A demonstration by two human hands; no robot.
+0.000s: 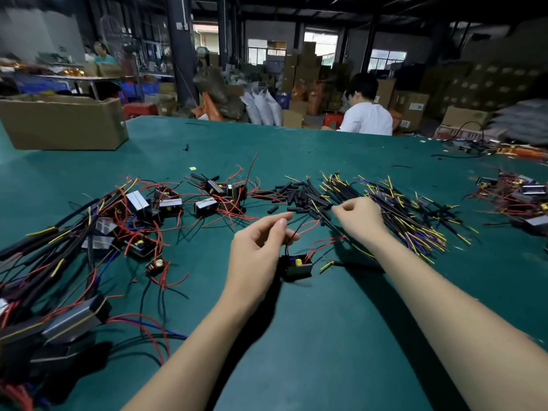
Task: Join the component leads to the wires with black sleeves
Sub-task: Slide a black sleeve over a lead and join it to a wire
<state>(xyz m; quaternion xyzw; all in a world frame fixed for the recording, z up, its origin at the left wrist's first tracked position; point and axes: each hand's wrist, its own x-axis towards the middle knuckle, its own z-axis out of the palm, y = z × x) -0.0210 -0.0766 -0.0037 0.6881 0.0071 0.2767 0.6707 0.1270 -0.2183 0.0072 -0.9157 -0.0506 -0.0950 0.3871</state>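
Pinching a thin red lead (pixel 305 225) between thumb and forefinger, the left hand (pixel 261 244) hovers just above the green bench (pixel 326 336), its fingers closed on that wire. The lead runs down to a small black component (pixel 297 266) with a yellow part on top, which sits on the bench just right of the left wrist, between the two forearms. A second red lead from the same component reaches up and right toward the right hand (pixel 360 219).

The right hand is loosely curled, thumb and fingertips brought together at the edge of the pile of black sleeves (pixel 296 192) — whether it actually grips a sleeve or a wire there cannot be told. Just right of that pile lies a spread of black-sleeved wires (pixel 394 212) with yellow and purple ends. One such wire with a yellow tip (pixel 350 264) lies alone just right of the component.

To the left — a tangle of more components (pixel 169 203) with red leads and long black tubing. A cardboard box (pixel 63 123) stands at the far left corner of the bench.
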